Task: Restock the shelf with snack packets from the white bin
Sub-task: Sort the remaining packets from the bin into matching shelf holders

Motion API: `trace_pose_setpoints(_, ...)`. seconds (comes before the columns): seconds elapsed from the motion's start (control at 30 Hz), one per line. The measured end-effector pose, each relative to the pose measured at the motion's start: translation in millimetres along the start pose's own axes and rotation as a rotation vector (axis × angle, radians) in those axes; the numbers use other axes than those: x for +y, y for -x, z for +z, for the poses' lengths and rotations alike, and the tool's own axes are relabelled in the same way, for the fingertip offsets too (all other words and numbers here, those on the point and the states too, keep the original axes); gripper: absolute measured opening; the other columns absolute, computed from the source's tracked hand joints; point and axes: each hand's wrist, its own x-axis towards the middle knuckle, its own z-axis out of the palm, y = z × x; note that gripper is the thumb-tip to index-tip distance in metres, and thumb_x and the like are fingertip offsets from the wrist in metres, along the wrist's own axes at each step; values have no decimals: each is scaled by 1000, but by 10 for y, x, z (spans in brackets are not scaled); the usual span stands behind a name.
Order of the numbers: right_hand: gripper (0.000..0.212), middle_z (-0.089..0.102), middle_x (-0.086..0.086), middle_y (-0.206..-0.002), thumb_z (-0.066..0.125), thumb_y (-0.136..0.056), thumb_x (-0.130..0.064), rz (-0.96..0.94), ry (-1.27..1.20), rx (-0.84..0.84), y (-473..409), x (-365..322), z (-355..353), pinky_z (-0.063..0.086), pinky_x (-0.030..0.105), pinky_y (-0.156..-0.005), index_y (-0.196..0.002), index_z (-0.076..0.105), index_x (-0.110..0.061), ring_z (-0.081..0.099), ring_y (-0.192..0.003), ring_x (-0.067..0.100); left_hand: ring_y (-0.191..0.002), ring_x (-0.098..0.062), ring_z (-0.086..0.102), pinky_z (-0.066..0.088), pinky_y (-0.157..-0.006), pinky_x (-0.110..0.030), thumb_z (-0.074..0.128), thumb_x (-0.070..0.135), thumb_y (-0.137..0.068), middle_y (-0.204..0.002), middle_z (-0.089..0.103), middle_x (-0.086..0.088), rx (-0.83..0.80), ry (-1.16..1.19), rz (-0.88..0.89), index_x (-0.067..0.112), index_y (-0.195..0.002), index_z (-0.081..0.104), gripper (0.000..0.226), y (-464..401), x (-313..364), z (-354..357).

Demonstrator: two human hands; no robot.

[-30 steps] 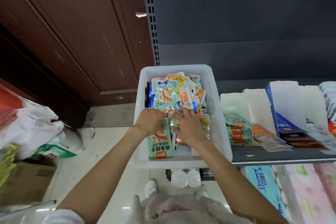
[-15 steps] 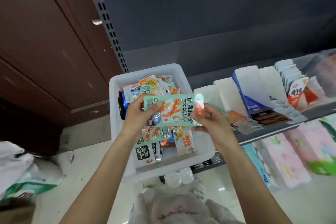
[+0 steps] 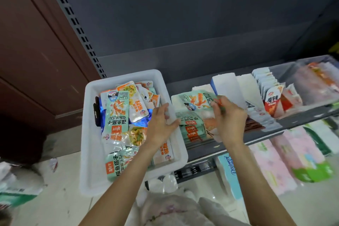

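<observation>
The placing step is in hand: the right hand [image 3: 230,115], its grip closed on a mint-green snack packet [image 3: 197,100], holds it above the matching stack on the shelf [image 3: 293,124], while the left hand [image 3: 161,121], grip half open and empty, rests at the white bin [image 3: 88,134] rim, so the next move probably calls for lowering the packet onto that stack.

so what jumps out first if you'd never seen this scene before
The white bin at left centre, heaped with bright green and orange snack packets, grabs the eye first. Right beside it, the right hand holds a green packet over the matching stack on the shelf, while the left hand rests at the bin's right rim. Pastel tissue packs fill the lower shelf at right.
</observation>
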Motion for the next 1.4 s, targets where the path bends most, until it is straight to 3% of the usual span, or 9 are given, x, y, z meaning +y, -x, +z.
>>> trace_pose_setpoints(0.17,27,72,4,-82,69,-74,2,-325,194,-259,-35,32,313,53,30,-50,-96,71,-14,66,-63,24,-103,-7,48,43,-88,-24,68,35,-84,-133,38,-2,14,-53,-16,20,-144,32,71,-16,17,47)
trace_pose_setpoints(0.37,33,71,5,-107,62,-79,-7,-427,433,-507,110,199,503,46,44,-85,-111,67,-12,57,-112,31,-112,-7,47,38,-94,-22,67,29,-84,-134,40,0,-26,-44,-9,21,-142,37,66,-33,-33,4)
trace_pose_setpoints(0.43,41,66,7,-116,60,-79,-5,-404,393,-512,134,165,454,45,46,-88,-120,62,-11,55,-114,32,-116,-6,44,36,-98,-22,66,24,-85,-134,44,3,-23,-6,17,24,-137,43,57,6,-93,-100)
trace_pose_setpoints(0.57,39,68,5,-107,54,-78,-3,-339,46,-395,223,-258,336,48,38,-84,-114,65,-13,60,-99,24,-113,-18,52,43,-93,-30,65,16,-85,-122,57,0,177,-157,69,20,-122,57,39,168,-411,-468)
trace_pose_setpoints(0.67,33,70,2,-104,53,-84,-4,-360,-132,-519,340,-612,517,52,34,-80,-112,66,-16,64,-92,20,-112,-25,52,44,-89,-36,65,11,-84,-121,58,-6,261,-344,28,15,-121,58,38,292,-727,-789)
trace_pose_setpoints(0.87,44,45,5,-140,47,-95,-13,-298,-38,-816,472,-1038,1344,37,36,-103,-139,43,-13,41,-128,23,-126,-33,41,37,-101,-40,62,16,-87,-137,44,-17,297,-378,-68,3,-135,42,54,150,-1019,-981)
trace_pose_setpoints(1.03,48,51,10,-132,48,-96,-17,-94,-46,-844,486,-1286,1711,43,37,-95,-142,36,-12,47,-121,26,-131,-37,27,29,-106,-41,61,27,-88,-145,27,-20,206,-450,-177,6,-145,24,71,-85,-1073,-909)
trace_pose_setpoints(1.23,47,59,1,-97,66,-87,-13,271,-400,-773,485,-1303,1769,47,26,-76,-128,44,-14,59,-89,16,-115,-31,43,39,-93,-37,68,37,-81,-128,41,-15,252,-437,-129,15,-141,29,75,-58,-1117,-1068)
trace_pose_setpoints(1.4,36,65,1,-96,64,-87,-6,256,-382,-748,381,-1228,1645,48,23,-79,-121,53,-12,63,-93,18,-117,-28,46,44,-91,-39,65,37,-83,-128,51,-9,187,-464,-81,16,-137,36,64,57,-1086,-1148)
